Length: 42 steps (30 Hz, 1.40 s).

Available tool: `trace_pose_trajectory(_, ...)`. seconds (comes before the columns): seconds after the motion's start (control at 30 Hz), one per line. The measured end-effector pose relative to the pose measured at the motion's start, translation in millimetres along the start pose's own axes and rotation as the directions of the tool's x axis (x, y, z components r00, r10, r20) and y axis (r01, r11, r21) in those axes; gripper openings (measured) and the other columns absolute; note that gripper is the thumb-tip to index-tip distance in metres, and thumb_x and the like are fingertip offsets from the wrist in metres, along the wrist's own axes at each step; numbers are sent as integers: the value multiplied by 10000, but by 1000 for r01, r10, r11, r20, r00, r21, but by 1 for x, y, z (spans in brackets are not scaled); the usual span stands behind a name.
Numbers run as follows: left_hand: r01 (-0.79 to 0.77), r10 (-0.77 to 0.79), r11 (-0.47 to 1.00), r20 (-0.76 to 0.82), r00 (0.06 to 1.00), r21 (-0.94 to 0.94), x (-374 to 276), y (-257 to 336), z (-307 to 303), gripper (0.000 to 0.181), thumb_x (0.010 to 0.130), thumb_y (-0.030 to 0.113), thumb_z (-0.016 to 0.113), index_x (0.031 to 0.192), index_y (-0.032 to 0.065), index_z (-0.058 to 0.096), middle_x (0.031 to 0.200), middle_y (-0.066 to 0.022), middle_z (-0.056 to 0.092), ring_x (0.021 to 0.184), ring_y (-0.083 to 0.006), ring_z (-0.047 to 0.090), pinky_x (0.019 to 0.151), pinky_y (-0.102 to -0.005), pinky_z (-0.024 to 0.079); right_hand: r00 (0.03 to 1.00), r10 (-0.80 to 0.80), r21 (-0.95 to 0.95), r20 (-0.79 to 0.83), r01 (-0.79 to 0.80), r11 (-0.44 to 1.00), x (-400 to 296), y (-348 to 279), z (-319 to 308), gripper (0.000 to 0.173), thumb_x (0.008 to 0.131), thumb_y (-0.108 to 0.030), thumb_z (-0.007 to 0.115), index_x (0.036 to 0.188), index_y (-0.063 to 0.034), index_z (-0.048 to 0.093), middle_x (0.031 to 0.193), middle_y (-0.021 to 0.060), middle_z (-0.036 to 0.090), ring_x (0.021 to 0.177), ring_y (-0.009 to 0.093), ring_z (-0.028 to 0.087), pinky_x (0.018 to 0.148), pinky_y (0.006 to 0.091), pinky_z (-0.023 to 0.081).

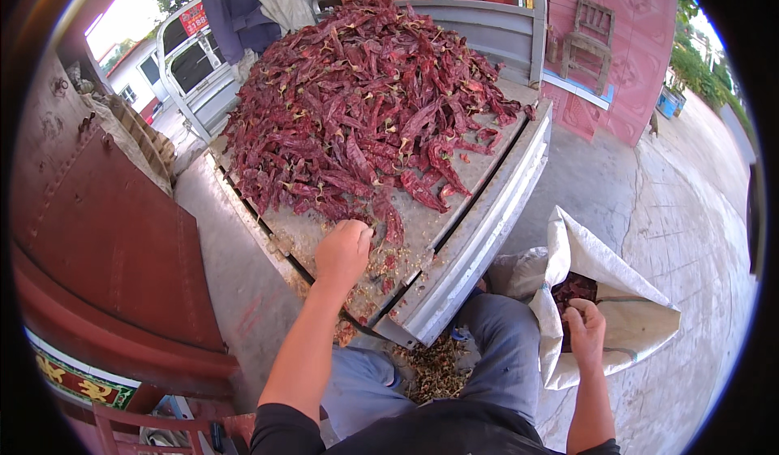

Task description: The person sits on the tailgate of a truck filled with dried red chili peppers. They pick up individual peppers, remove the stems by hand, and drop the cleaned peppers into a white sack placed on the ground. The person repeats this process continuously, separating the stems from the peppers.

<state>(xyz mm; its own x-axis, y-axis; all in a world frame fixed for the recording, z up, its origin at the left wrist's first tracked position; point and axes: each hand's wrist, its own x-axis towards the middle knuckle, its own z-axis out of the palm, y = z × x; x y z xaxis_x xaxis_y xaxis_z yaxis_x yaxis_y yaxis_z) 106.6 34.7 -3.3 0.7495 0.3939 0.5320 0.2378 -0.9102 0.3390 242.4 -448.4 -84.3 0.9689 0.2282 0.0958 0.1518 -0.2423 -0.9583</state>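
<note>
A large heap of dried red chili peppers point(365, 108) covers much of a metal truck bed point(408, 211) in front of me. My left hand point(344, 249) is at the near edge of the heap, its fingers curled down and partly hidden, so anything inside them cannot be made out. Just right of those fingers lies a loose dried chili point(389, 217). On my right, an open white woven sack point(639, 327) stands on the ground with dark red chilies point(575, 287) inside. Over its mouth hovers my right hand point(585, 326), fingers loosely bent; whether it grips something is unclear.
Pale seeds and red scraps point(386, 266) litter the bed's near corner. Below, a pile of chili stems point(435, 367) lies between my legs. A lowered side panel point(481, 236) edges the bed on the right. A red metal door point(122, 242) stands left, a wooden chair point(589, 44) hangs far right.
</note>
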Motion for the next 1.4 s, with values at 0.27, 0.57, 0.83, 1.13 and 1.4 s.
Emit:
trace_pose_trajectory(0.27, -572, 584, 810, 251, 772, -127, -100, 80, -47, 154, 785, 168, 655, 938, 149, 665, 852, -16, 625, 781, -225, 643, 660, -389, 490, 462, -711, -56, 531, 856, 514, -21, -180, 111, 332, 877, -192, 759, 1168, -51, 685, 1054, 144, 701, 945, 381, 689, 866, 464, 560)
trace_pose_trajectory(0.57, -501, 531, 847, 350, 772, -178, -154, 90, -41, 65, 825, 171, 637, 877, 153, 602, 794, -16, 557, 733, -207, 621, 668, -360, 453, 125, -88, -35, 988, 747, 664, -32, -136, 160, 311, 973, -355, 648, 987, -49, 591, 926, 191, 647, 921, 438, 651, 793, 526, 505)
trace_pose_trajectory(0.83, -498, 527, 849, 320, 787, -175, -148, 85, -46, 61, 840, 209, 644, 833, 171, 597, 762, -1, 561, 691, -212, 611, 649, -370, 449, 45, -184, 105, 982, 681, 725, -18, -141, 166, 295, 995, -329, 630, 1009, -35, 608, 892, 206, 640, 895, 460, 629, 779, 536, 493)
trace_pose_trajectory(1.13, -350, 365, 923, 83, 927, -158, -150, 88, -38, 214, 766, 140, 727, 735, 147, 516, 683, -23, 513, 606, -240, 576, 567, -374, 426, 423, -121, 138, 898, -8, 990, -41, -118, 185, 285, 1067, -261, 602, 953, -5, 650, 758, 54, 614, 663, 148, 597, 614, 333, 500)
trace_pose_trajectory(1.4, -273, 264, 946, -73, 962, -177, -150, 87, -40, 253, 765, 105, 747, 698, 128, 504, 650, -44, 505, 569, -250, 549, 529, -390, 398, 559, 31, 211, 829, -362, 908, -59, -116, 210, 290, 1073, -259, 598, 910, -26, 656, 689, 8, 593, 592, 93, 541, 549, 270, 444)
